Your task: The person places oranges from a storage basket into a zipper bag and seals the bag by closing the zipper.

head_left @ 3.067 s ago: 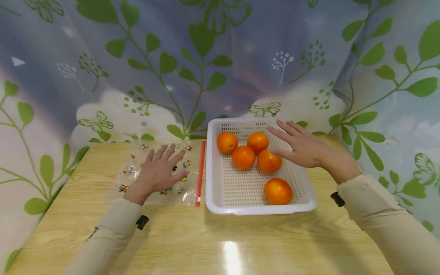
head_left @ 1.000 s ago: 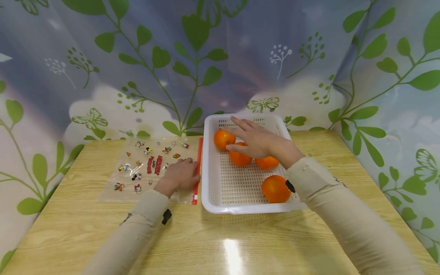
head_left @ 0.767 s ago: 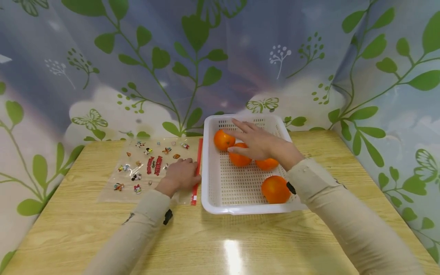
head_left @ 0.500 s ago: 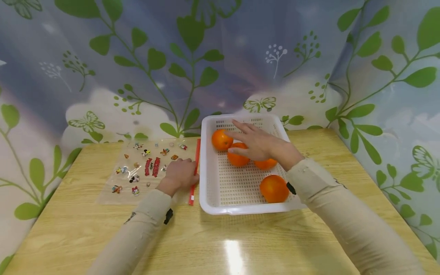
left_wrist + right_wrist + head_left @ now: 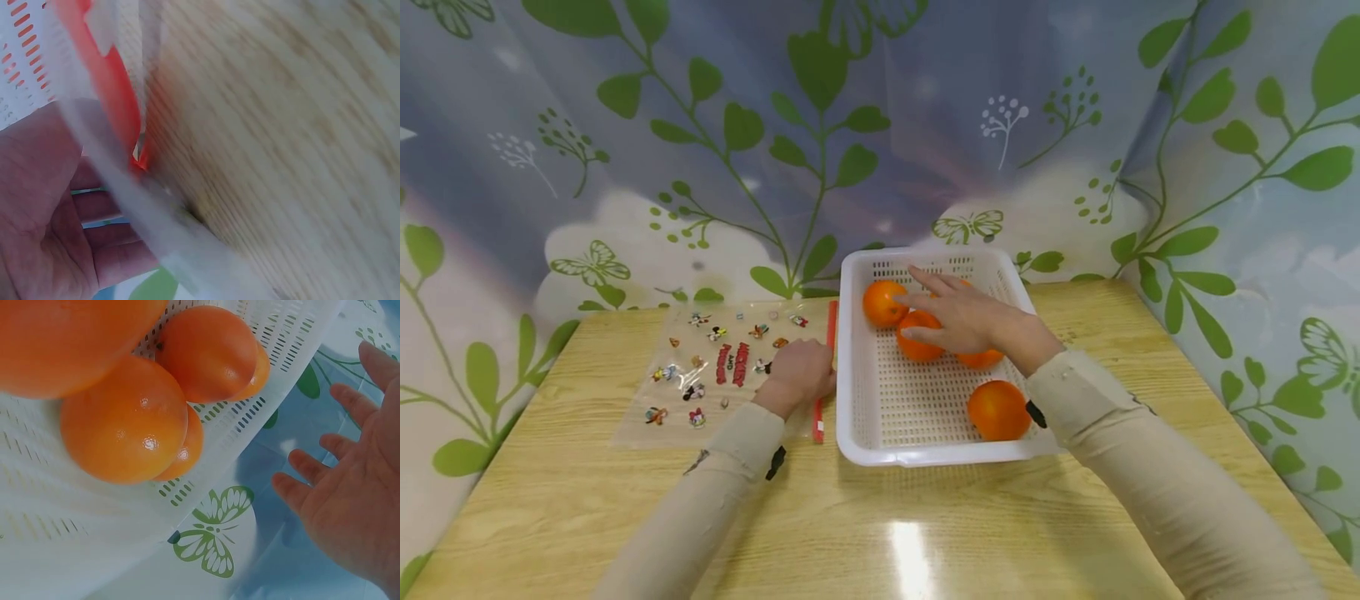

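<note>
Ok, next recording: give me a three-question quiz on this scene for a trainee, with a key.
1. Count: how many orange fruits does the white basket hold?
2. True or false: the clear bag lies outside the white basket.
3. Choose: in the head view, which grip is over the orange fruits? A) left B) right

Key:
1. Five
2. True
3. B, the right grip

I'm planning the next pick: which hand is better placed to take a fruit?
Probably the right hand: it hovers over the fruits in the basket, while the left hand is at the clear bag beside it.
</note>
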